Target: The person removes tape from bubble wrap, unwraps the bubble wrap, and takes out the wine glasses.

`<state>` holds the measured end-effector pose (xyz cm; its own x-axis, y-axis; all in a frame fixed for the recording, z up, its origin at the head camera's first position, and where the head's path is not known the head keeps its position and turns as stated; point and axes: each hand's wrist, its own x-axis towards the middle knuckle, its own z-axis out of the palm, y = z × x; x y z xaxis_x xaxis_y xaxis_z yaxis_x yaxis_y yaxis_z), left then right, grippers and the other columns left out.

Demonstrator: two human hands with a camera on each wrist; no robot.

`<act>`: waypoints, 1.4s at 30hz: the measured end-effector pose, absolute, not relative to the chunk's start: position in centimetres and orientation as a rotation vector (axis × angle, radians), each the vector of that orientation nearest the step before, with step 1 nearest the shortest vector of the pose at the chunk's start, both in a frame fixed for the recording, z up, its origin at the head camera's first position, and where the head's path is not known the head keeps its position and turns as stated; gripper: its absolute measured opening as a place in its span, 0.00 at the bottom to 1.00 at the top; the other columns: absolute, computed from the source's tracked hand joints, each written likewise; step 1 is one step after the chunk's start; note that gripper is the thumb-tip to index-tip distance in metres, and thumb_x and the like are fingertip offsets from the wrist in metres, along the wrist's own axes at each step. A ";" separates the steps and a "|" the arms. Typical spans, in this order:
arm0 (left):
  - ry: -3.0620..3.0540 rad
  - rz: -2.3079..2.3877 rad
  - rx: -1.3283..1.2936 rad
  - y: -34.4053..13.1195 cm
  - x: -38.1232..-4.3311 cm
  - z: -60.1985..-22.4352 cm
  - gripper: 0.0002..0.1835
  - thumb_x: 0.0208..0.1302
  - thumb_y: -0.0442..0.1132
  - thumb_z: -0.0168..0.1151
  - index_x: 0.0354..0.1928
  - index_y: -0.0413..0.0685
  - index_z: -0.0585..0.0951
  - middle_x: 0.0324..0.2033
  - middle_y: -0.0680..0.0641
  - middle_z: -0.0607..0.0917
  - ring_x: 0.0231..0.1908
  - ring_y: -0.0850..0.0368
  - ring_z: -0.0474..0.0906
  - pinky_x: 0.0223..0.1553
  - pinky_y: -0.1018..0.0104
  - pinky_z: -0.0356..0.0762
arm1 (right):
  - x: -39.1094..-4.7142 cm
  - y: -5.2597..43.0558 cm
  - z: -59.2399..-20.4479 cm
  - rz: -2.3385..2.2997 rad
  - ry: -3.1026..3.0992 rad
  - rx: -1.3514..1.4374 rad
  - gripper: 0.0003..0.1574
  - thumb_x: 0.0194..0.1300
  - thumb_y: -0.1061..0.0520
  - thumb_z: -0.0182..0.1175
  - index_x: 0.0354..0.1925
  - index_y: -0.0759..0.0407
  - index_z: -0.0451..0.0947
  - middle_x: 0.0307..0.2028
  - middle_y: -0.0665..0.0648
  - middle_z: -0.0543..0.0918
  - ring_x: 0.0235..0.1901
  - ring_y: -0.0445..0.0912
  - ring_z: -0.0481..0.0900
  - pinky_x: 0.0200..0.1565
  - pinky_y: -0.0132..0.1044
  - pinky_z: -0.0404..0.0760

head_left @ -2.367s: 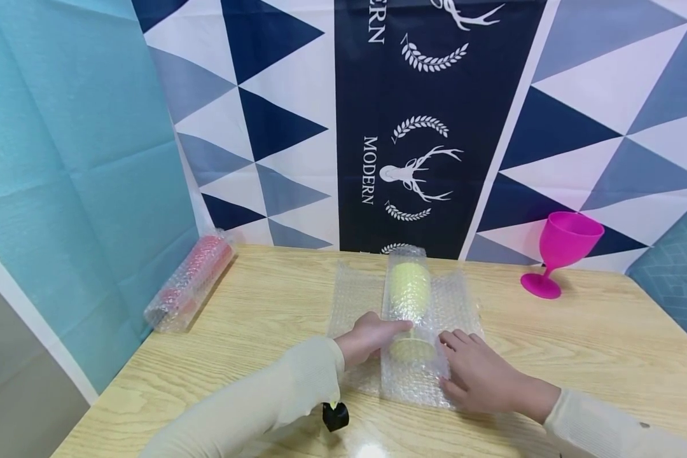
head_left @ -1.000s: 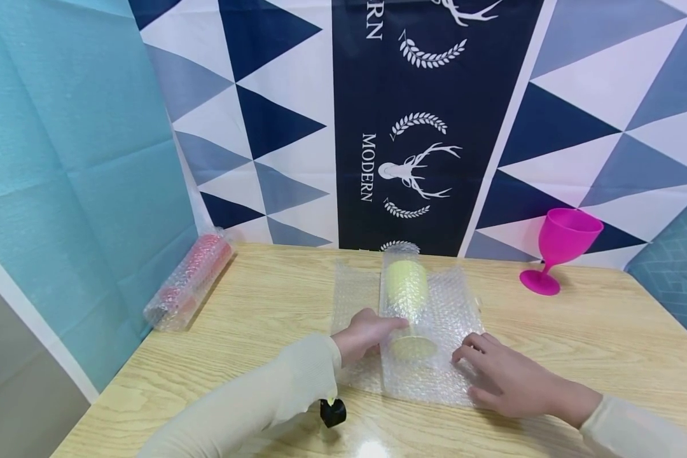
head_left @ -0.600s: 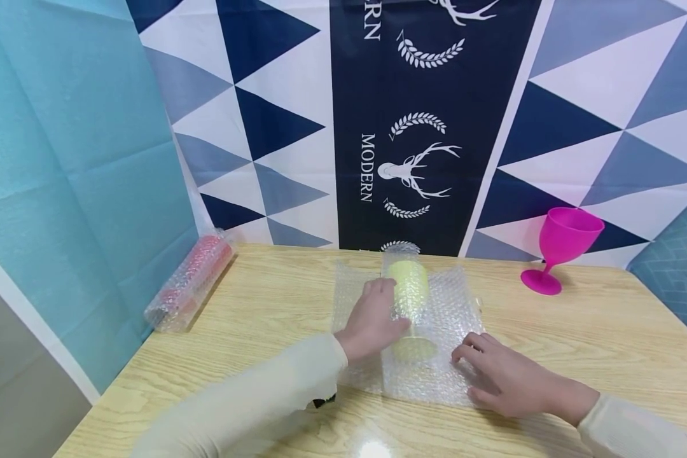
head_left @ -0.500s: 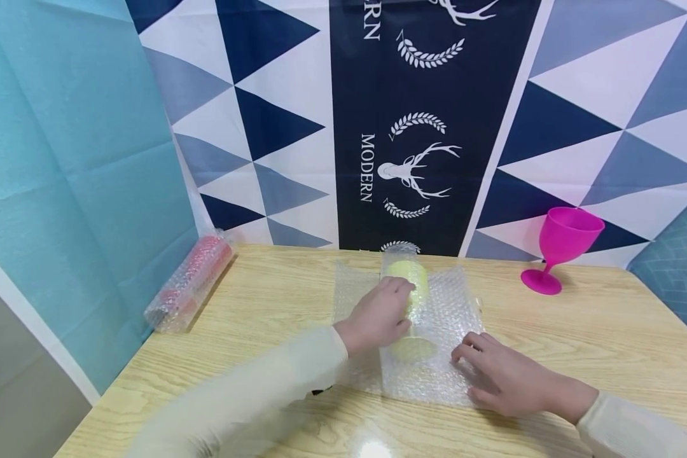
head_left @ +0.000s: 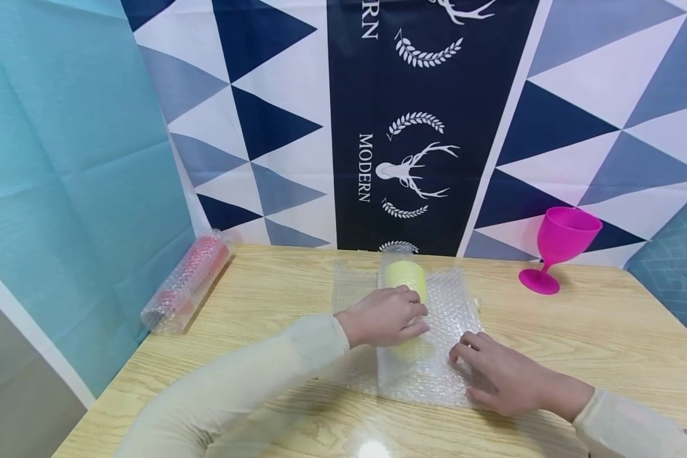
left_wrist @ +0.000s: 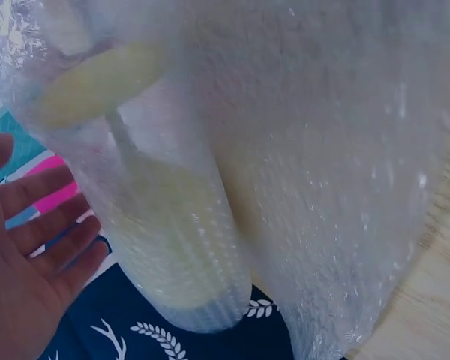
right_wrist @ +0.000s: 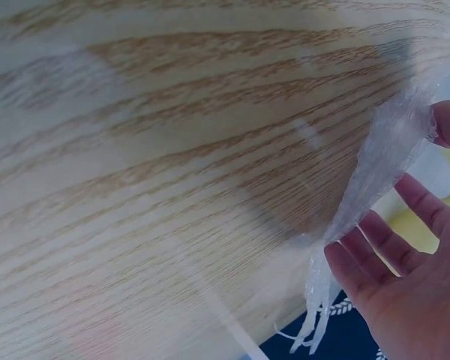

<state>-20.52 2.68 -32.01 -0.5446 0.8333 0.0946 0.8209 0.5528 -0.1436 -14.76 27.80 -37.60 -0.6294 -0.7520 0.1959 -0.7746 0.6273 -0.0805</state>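
A pale yellow goblet (head_left: 406, 273) lies on its side under bubble wrap (head_left: 446, 305); the left wrist view shows its round foot (left_wrist: 101, 84) and bowl through the film. Across the goblet's middle reaches my left hand (head_left: 386, 316), hiding part of the bowl and stem. Its fingers are spread and loosely bent beside the wrapped goblet in the left wrist view, gripping nothing. My right hand (head_left: 500, 375) rests at the wrap's right edge, fingertips on the film. From the right wrist, that edge of wrap (right_wrist: 386, 157) runs along my relaxed fingers.
A red goblet rolled in bubble wrap (head_left: 191, 277) lies at the table's left edge. An unwrapped magenta goblet (head_left: 567, 235) stands at the back right. Patterned cloth (head_left: 286, 127) hangs behind the wooden table (head_left: 275, 280), with a teal cloth (head_left: 80, 159) on the left.
My left hand has moved from the goblet's left side rightward and over it, covering its middle. The right hand shifted right along the wrap earlier, then stayed there.
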 end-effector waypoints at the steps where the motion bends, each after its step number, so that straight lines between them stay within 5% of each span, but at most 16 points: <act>1: -2.646 0.132 -1.389 2.6 -20.4 -32.0 0.22 0.73 0.56 0.42 0.53 0.54 0.81 0.48 0.54 0.83 0.50 0.60 0.77 0.56 0.69 0.73 | -14.8 27.8 -37.6 0.236 -2.711 1.273 0.27 0.48 0.52 0.71 0.47 0.44 0.72 0.40 0.41 0.70 0.37 0.31 0.62 0.36 0.30 0.72; 11: -2.702 0.111 -1.234 1.3 -20.0 -32.3 0.22 0.67 0.60 0.49 0.50 0.56 0.82 0.44 0.55 0.82 0.45 0.60 0.76 0.47 0.69 0.75 | -14.9 27.6 -37.6 0.226 -2.812 1.225 0.26 0.50 0.50 0.69 0.48 0.43 0.72 0.41 0.40 0.71 0.39 0.32 0.64 0.39 0.32 0.75; 28: -2.563 -0.256 -1.407 -3.9 -20.7 -34.5 0.19 0.66 0.48 0.54 0.52 0.44 0.78 0.52 0.48 0.81 0.55 0.56 0.76 0.63 0.65 0.70 | -14.9 27.5 -37.5 0.180 -2.804 1.256 0.26 0.51 0.49 0.69 0.49 0.44 0.72 0.43 0.42 0.72 0.40 0.34 0.66 0.41 0.36 0.77; 37: -2.492 0.038 -1.478 -6.5 -20.5 -35.0 0.21 0.62 0.47 0.54 0.54 0.45 0.76 0.59 0.45 0.78 0.64 0.51 0.70 0.70 0.62 0.62 | -15.0 27.5 -37.3 0.152 -2.776 1.289 0.27 0.50 0.50 0.69 0.49 0.44 0.71 0.43 0.43 0.72 0.40 0.35 0.67 0.41 0.37 0.77; 42: -2.515 0.213 -1.541 -7.9 -20.5 -35.1 0.21 0.59 0.44 0.54 0.54 0.45 0.76 0.53 0.48 0.81 0.58 0.53 0.74 0.70 0.62 0.62 | -15.0 27.5 -37.2 0.156 -2.752 1.295 0.28 0.49 0.51 0.70 0.48 0.45 0.72 0.43 0.43 0.72 0.40 0.35 0.66 0.40 0.36 0.77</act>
<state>-20.52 -7.86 -35.12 -0.4448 0.8919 0.0817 0.8655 0.4515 -0.2169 -14.96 27.46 -37.22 -0.6345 -0.7619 0.1298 -0.7717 0.6338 -0.0518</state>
